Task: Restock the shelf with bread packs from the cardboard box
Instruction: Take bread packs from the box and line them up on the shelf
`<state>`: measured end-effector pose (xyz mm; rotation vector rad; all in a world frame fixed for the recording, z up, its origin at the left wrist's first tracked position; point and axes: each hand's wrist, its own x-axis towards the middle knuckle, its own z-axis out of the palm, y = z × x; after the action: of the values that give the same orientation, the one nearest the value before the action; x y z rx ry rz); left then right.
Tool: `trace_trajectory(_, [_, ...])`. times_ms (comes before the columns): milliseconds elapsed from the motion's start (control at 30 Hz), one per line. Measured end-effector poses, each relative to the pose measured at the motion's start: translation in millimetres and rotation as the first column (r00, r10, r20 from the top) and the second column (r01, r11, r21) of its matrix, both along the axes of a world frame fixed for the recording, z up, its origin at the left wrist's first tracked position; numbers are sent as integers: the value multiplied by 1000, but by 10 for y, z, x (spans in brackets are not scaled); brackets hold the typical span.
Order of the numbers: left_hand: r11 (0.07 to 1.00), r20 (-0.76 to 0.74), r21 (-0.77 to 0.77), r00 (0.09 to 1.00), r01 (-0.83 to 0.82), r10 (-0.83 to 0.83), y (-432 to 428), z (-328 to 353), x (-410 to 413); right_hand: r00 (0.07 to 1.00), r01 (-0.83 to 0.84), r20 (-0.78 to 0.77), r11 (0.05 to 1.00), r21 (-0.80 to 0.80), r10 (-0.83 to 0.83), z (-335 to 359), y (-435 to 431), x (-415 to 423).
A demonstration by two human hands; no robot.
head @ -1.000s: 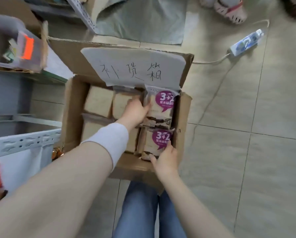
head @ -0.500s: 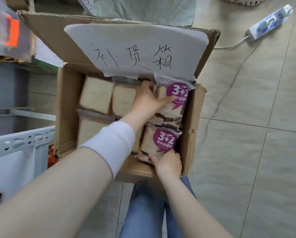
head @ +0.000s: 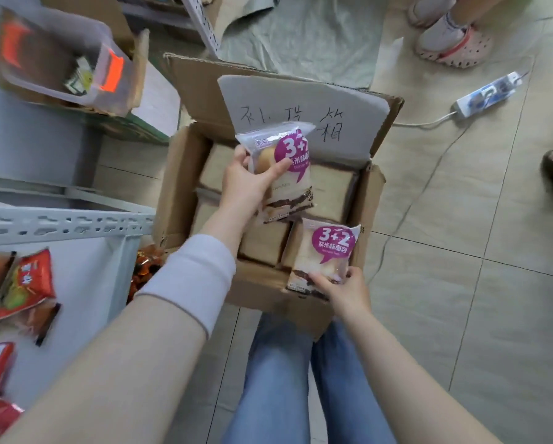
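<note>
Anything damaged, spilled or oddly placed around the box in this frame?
Nothing looks damaged or spilled. The left hand holds one bread pack above the cardboard box; the right hand grips another pack at its near edge. One hazard: a power strip with its cable lies loose on the floor beside the box.

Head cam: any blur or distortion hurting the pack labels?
Head view: snack packets at the left edge are motion-smeared; wide-angle bends the shelf rail; the "3+2" label on the right hand's bread pack stays legible; flat light, no glare.
</note>
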<state>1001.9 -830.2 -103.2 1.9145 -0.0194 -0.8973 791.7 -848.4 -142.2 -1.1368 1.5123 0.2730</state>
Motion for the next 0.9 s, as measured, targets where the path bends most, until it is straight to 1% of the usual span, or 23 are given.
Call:
trace_trajectory(67, [998,24,-23,998,-52,52,257,354,-15,993,47,107,999,18,-49,269,-21,-60])
trace_trajectory(133, [993,90,-24,989,-118,120,561,705,-58,969,80,224,992,101,-101,519,-21,-113])
trace_trajectory(167, [987,132,-34,978,-159,163,731,887,-91,956,66,274,989,132,-100,635,-17,-135])
trace_trajectory(233, [964,207,-94,942,-250,265,1061,1276,-201,933,-20,358,991,129,-27,886,-8,-146])
trace_trajectory(333, [892,225,-234,871,-387,437,1570,1849,-412,878,-192,463,975,109,121,1319,86,-124])
trace_trajectory(467, [795,330,-317,726,-517,603,2234,2698,-599,771,-413,583,898,150,257,2073,336,8])
trace_trajectory(533, [746,354,-399,661,-533,661,2562,3131,-638,691,-497,663,855,146,288,2474,521,151])
trace_trajectory(600, [715,414,-449,584,-536,698,2890,3548,-642,593,-580,732,809,101,334,2864,741,362])
trace_trajectory(667, [680,457,-497,504,-539,733,3225,3917,-622,482,-649,781,761,15,396,3256,1010,602])
trace_trajectory(767, [626,492,-568,390,-534,778,3803,4321,-540,325,-699,828,706,-116,458,3776,1501,950])
trace_trajectory(833, [584,500,-607,312,-540,808,4237,4493,-467,205,-717,835,659,-227,511,4070,1861,1169])
trace_trajectory(900, [523,477,-644,242,-558,845,4674,4604,-374,91,-728,832,607,-319,547,4306,2233,1387])
